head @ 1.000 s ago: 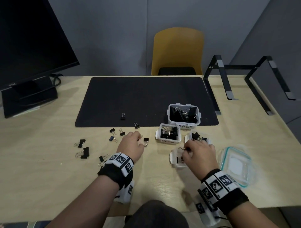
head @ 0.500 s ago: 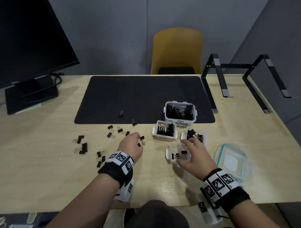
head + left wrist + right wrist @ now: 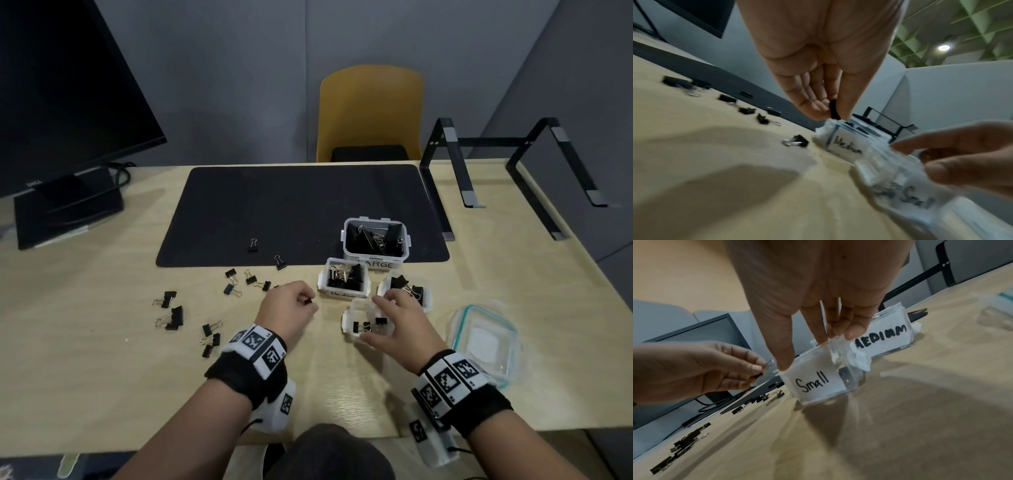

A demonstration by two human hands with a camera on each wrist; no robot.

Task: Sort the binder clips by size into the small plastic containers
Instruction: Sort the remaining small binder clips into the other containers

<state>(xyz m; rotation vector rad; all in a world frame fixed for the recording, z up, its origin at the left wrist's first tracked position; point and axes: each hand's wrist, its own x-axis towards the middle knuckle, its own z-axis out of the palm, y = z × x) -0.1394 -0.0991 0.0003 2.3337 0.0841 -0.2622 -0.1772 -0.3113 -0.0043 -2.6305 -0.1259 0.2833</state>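
My left hand [image 3: 308,301] pinches a small black binder clip [image 3: 833,108] between thumb and fingers, just left of the box labelled Medium [image 3: 344,279]. In the right wrist view that left hand [image 3: 756,369] hovers beside the clear box labelled Small [image 3: 818,379]. My right hand [image 3: 380,318] holds the Small box [image 3: 351,317], thumb at its near corner and fingertips [image 3: 851,334] on its far rim. A few small clips lie inside. Behind stand a second medium box [image 3: 406,287] and the Large box [image 3: 376,241], both holding clips. Several loose clips [image 3: 173,317] lie at the left.
A black mat [image 3: 301,205] carries two stray clips [image 3: 252,245]. A clear lid with a teal rim [image 3: 486,339] lies at the right. A monitor [image 3: 68,85] stands far left, a black laptop stand [image 3: 513,164] far right, a yellow chair [image 3: 370,113] behind the table.
My right hand let go of a clip over the Small box and spread onto its rim. My left hand lifted a small clip and moved right toward the boxes.
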